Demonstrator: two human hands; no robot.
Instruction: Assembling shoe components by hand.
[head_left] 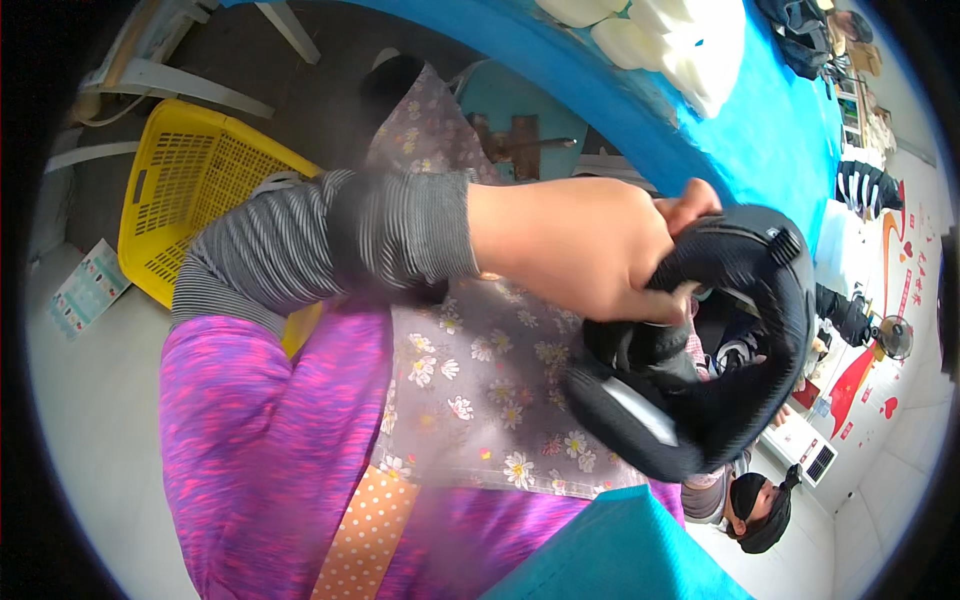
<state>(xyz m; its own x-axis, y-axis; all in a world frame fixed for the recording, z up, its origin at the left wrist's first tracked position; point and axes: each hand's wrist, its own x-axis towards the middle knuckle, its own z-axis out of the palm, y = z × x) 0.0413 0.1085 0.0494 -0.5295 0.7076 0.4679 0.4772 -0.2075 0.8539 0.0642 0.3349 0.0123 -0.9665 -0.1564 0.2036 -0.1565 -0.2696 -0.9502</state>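
Note:
My left hand [640, 245] reaches in from the left in a grey and black striped sleeve [300, 230]. Its fingers close on the edge of a black padded ring-shaped article [790, 320], which has a pale patch and a dark opening. Motion smears the article, so its exact kind cannot be made out. It hangs in front of a grey floral apron [500, 385], beside the edge of a blue-covered table [640, 110]. My right hand does not show in the picture.
White rounded pieces [680, 45] lie on the blue table. A yellow plastic basket [180, 175] stands on the floor at the left. Purple fabric [250, 440] and a teal cloth [620, 555] fill the lower part. Another person [755, 505] and a fan [893, 337] appear at the right.

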